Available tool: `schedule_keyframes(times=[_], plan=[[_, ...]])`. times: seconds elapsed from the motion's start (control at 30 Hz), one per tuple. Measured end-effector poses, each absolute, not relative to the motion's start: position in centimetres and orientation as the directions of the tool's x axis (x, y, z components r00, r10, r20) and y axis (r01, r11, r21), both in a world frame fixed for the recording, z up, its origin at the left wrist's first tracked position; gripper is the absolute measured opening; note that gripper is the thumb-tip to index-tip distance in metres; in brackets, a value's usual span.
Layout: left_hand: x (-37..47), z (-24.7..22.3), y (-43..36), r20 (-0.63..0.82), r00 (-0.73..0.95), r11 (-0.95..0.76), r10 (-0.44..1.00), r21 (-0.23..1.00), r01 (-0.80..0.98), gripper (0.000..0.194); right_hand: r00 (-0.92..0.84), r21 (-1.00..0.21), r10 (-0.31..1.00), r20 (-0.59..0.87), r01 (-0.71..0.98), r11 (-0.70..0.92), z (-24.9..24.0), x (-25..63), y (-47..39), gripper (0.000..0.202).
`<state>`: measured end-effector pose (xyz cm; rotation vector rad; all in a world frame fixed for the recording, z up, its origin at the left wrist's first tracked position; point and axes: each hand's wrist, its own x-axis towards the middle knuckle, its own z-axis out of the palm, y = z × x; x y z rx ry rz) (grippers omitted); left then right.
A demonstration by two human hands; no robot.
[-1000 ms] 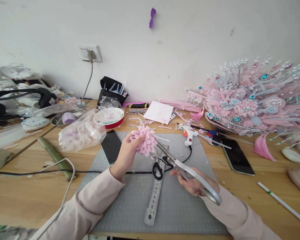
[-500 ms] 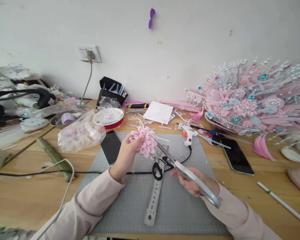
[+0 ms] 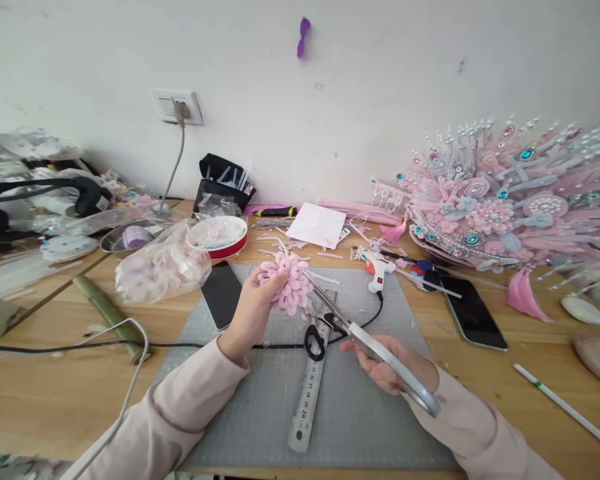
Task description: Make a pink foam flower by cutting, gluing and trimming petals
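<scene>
My left hand [image 3: 260,300] pinches a pink fuzzy flower [image 3: 293,283] with many looped petals, held up over the grey cutting mat [image 3: 375,400]. In my right hand [image 3: 390,363] is a tool with long thin metal jaws and a curved white-and-grey handle [image 3: 395,363]. The tool's metal tip reaches the right edge of the flower; whether it touches a petal I cannot tell. Below the flower, black-handled scissors [image 3: 315,342] lie across a steel ruler [image 3: 307,400] on the mat.
A white glue gun [image 3: 380,273] rests at the mat's upper right, its black cable crossing the mat. Phones lie on the left [image 3: 223,293] and right [image 3: 475,313]. A large pink-and-blue beaded headdress [image 3: 490,200] stands at right. Plastic bags [image 3: 160,267] and a red-rimmed tub [image 3: 225,247] sit at left.
</scene>
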<state>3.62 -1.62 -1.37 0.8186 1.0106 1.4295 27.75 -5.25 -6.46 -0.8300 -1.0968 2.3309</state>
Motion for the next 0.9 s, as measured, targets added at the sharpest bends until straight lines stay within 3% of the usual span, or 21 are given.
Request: schedule_keyframes(times=[0.73,0.9], plan=[[3.3,-1.6,-1.4,-0.070,-0.037,0.045,0.997,0.889,-0.456,0.015,-0.677,-0.804,0.635,-0.374,-0.105,-0.586,-5.0,27.6,-5.5,0.051],[3.3,-1.7,-1.3,-0.086,-0.012,0.069,0.996,0.875,-0.479,0.017,-0.738,-0.837,0.611,-0.286,-0.118,-0.534,-5.1,27.8,-5.5,0.052]])
